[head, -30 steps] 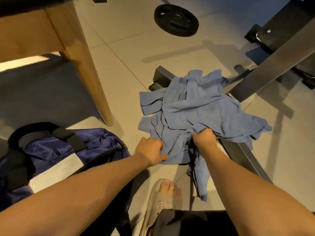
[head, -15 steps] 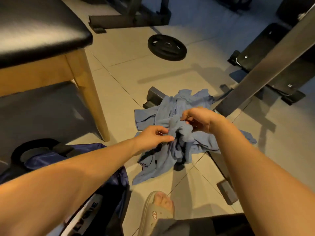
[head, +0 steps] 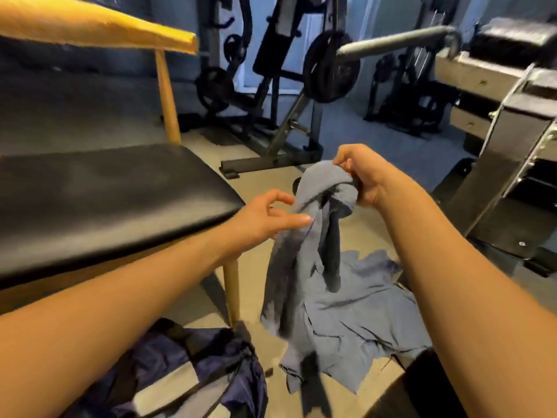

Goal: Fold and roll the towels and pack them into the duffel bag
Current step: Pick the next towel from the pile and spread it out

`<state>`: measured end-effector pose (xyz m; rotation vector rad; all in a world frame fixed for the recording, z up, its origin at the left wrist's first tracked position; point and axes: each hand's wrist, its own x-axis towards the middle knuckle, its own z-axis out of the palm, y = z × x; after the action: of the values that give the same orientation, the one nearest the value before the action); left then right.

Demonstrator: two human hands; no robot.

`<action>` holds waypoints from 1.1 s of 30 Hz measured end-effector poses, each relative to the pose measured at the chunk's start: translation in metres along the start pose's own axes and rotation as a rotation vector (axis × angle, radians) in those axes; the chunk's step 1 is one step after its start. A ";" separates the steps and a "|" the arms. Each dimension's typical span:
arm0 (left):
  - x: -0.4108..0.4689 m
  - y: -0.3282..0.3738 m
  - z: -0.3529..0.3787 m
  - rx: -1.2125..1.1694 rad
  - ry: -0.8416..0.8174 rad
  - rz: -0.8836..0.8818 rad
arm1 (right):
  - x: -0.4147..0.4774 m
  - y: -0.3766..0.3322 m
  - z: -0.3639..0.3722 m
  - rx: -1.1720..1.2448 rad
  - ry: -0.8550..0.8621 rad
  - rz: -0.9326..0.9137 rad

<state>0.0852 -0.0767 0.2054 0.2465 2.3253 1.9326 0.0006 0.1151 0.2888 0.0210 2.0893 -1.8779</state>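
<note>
A blue towel hangs in the air in front of me, bunched at its top. My right hand grips that bunched top edge. My left hand pinches the towel's left side a little lower, thumb and fingers curled on the cloth. Below it, more blue towel cloth lies crumpled on the tiled floor. The navy duffel bag with a pale panel sits on the floor at the lower left, under my left forearm.
A wooden chair with a black seat stands close on the left, its leg beside the bag. Weight machines and plates fill the back. A metal bench frame rises on the right.
Both hands have lifted a towel up off the floor pile, and it now hangs free. The head camera has tilted up, bringing the chair seat and gym machines into view.
</note>
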 end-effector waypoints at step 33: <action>-0.136 -0.001 -0.322 0.309 1.286 -0.017 | 0.073 -0.081 0.256 0.015 -0.265 -0.179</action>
<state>0.1585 -0.4137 0.2609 -1.3886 3.2206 1.9459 -0.0269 -0.1584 0.3287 -0.4011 1.9499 -1.8775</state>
